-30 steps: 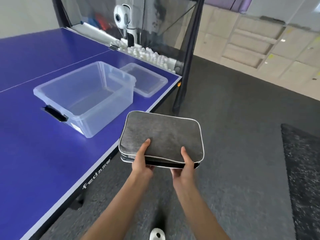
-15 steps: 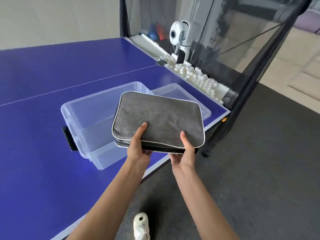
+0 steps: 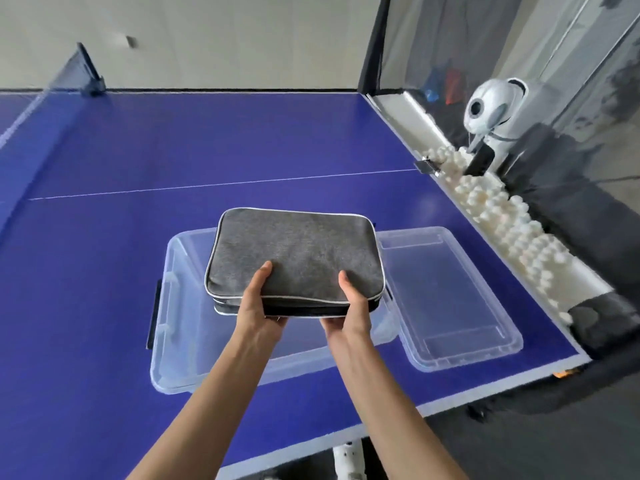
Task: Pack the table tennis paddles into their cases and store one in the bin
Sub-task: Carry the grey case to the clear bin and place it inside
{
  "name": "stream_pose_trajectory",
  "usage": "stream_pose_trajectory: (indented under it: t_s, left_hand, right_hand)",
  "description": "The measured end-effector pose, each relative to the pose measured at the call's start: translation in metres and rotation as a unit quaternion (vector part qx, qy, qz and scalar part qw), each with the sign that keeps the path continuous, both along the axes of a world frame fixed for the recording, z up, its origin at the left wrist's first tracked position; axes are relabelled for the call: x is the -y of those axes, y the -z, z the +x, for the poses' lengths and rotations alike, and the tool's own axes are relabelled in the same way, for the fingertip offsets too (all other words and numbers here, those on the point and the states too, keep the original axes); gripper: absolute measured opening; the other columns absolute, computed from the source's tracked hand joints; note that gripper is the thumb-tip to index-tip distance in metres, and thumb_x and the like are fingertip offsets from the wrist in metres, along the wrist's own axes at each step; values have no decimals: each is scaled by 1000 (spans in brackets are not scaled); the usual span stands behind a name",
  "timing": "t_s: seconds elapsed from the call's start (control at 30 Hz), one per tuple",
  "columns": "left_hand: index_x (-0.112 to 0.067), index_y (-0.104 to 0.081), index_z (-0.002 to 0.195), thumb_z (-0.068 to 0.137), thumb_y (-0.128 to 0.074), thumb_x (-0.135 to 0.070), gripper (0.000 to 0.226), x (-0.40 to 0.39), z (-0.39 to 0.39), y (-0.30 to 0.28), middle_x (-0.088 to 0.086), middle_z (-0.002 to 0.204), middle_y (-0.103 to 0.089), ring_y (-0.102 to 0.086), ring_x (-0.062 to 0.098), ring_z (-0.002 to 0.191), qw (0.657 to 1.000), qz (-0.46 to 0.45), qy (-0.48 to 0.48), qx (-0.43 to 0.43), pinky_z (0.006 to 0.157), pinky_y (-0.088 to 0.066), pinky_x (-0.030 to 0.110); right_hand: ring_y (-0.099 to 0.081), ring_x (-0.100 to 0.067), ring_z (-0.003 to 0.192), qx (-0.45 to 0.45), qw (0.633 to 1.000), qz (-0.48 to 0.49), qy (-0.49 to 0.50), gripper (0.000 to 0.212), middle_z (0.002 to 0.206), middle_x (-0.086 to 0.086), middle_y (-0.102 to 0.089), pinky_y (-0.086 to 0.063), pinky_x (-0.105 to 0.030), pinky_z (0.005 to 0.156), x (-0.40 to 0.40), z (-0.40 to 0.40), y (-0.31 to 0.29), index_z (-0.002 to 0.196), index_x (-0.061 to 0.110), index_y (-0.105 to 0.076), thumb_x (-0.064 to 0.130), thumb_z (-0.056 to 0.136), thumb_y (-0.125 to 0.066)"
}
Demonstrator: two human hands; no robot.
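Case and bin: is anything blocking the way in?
Nothing visible. Both hands, left and right, hold the case over the open bin; its lid lies on the table beside it.

A table tennis practice room. The blue worktop (image 3: 173, 161) is a playing table with white lines and a net (image 3: 65, 72) clamped at its far end. At the right end stands a white ball-feeding machine (image 3: 491, 112) inside a black catch net (image 3: 450, 36), with a trough full of white balls (image 3: 502, 216) along the table's edge. A plain pale wall (image 3: 225, 36) rises behind, and dark grey carpet (image 3: 571, 445) covers the floor.
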State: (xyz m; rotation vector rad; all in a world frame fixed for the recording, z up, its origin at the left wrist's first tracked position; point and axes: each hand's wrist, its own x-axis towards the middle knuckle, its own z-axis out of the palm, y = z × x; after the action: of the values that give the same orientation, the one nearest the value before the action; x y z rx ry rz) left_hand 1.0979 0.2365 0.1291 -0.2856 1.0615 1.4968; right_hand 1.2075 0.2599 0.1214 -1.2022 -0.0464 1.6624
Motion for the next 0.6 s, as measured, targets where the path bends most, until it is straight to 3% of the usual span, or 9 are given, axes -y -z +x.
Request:
stream_pose_trajectory:
  t_s: [0.3,0.43,0.53,0.6]
  left_hand:
    - [-13,-65,82,72,-73,-22,15,-17,-14,53,3,64,-71,-67,19,58,990,-85,-115,9,66,-54,29]
    - [-10,-66,88,72,-72,-18,19,-20,-20,74,7,77,-72,-68,23,68,988,-107,-110,20,80,-54,34]
    - [-9,-67,80,72,-72,-17,13,-25,-26,90,6,68,-73,-70,23,56,985,-128,-105,51,58,-59,28]
    - [-10,-67,78,66,-74,-13,14,-29,-31,97,5,66,-73,-70,22,54,982,-140,-106,64,59,-58,29]
  right_hand:
    - [-63,-32,110,-53,980,-102,-163,50,120,-13,-67,-48,-48,100,-44,-18,55,123,11,-60,13,75,-74]
    - [-61,-32,113,-35,968,-161,-187,49,121,-13,-66,-48,-41,98,-51,-21,73,123,10,-60,15,76,-73]
    - [-62,-32,111,-35,959,-208,-191,47,120,-12,-66,-49,-40,92,-63,-26,78,121,10,-62,11,75,-72]
    - [-64,-30,106,-34,953,-238,-182,48,119,-9,-66,-49,-37,87,-70,-26,81,122,10,-62,7,74,-70]
